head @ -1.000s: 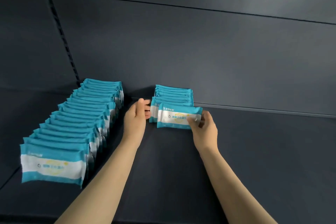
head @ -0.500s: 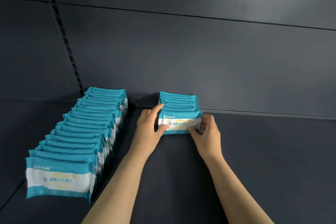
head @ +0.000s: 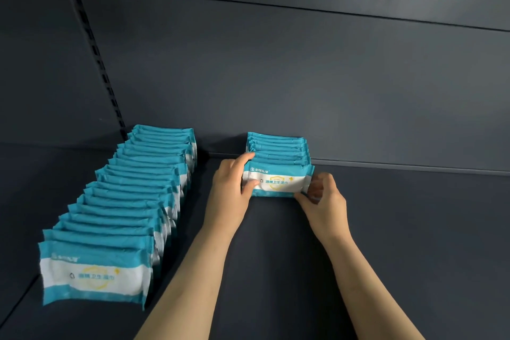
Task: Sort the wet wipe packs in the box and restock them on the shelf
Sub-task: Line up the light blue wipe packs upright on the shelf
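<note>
Alignment is being secured as the front pack [head: 276, 182] is being gripped at its ends by the left hand [head: 231, 192] and right hand [head: 324, 201], squared upright against the short row [head: 277, 146].

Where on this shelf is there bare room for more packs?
The shelf is bare right of the short row, and in front of it under the arms. The lane between it and the crowded long row is narrow, with the left hand at its far end.
</note>
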`<control>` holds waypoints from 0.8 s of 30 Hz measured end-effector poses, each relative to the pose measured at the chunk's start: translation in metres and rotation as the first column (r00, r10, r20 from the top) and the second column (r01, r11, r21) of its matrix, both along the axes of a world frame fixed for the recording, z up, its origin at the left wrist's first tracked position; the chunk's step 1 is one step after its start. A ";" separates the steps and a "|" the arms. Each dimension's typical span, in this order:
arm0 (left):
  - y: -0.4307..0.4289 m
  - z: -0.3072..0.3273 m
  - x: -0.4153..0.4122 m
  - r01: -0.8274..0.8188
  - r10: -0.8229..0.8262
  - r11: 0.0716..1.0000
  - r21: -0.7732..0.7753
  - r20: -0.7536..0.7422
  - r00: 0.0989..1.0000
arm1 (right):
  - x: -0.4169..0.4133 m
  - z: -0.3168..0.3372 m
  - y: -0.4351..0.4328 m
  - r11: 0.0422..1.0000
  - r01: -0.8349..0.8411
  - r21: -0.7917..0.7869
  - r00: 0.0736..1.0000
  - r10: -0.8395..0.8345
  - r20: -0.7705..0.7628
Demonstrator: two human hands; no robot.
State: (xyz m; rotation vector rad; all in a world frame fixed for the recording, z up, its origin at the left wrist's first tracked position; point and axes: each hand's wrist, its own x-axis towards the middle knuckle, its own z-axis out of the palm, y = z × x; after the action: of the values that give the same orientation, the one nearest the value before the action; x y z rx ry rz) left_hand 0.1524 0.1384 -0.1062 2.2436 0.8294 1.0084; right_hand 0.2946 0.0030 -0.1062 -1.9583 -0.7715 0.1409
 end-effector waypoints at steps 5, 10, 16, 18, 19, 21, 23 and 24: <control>-0.002 0.004 0.000 -0.020 0.019 0.999 0.044 0.023 1.000 | -0.002 0.006 -0.007 0.999 0.040 -0.027 0.999 -0.040 -0.006; -0.017 0.018 -0.006 -0.123 0.118 0.978 0.171 0.039 0.992 | -0.005 0.024 -0.045 0.985 0.140 -0.098 0.981 -0.124 0.152; -0.068 0.041 0.002 0.043 -0.051 0.941 0.335 0.015 0.999 | -0.025 0.056 -0.125 0.947 0.304 -0.108 0.863 -0.225 0.451; -0.096 0.045 0.004 0.113 -0.122 0.929 0.352 0.005 0.992 | -0.031 0.063 -0.158 0.918 0.381 -0.106 0.813 -0.278 0.512; -0.111 0.046 0.005 0.149 -0.160 0.922 0.357 0.000 0.987 | -0.035 0.065 -0.176 0.902 0.422 -0.095 0.786 -0.311 0.534; -0.143 0.046 0.007 0.227 -0.236 0.900 0.371 -0.020 0.971 | -0.043 0.066 -0.215 0.870 0.486 -0.079 0.741 -0.363 0.566; -0.181 0.042 0.009 0.308 -0.315 0.871 0.383 -0.046 0.948 | -0.053 0.064 -0.259 0.835 0.541 -0.107 0.720 -0.393 0.571; -0.201 0.039 0.010 0.347 -0.354 0.856 0.383 -0.055 0.934 | -0.059 0.062 -0.283 0.812 0.569 -0.135 0.716 -0.407 0.567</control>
State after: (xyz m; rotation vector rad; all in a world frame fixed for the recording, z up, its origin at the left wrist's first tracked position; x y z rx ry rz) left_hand 0.1622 -0.0630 -0.0676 2.5845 0.1963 1.0795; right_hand 0.2359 -0.2798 -0.0437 -2.4738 -0.5354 -0.6644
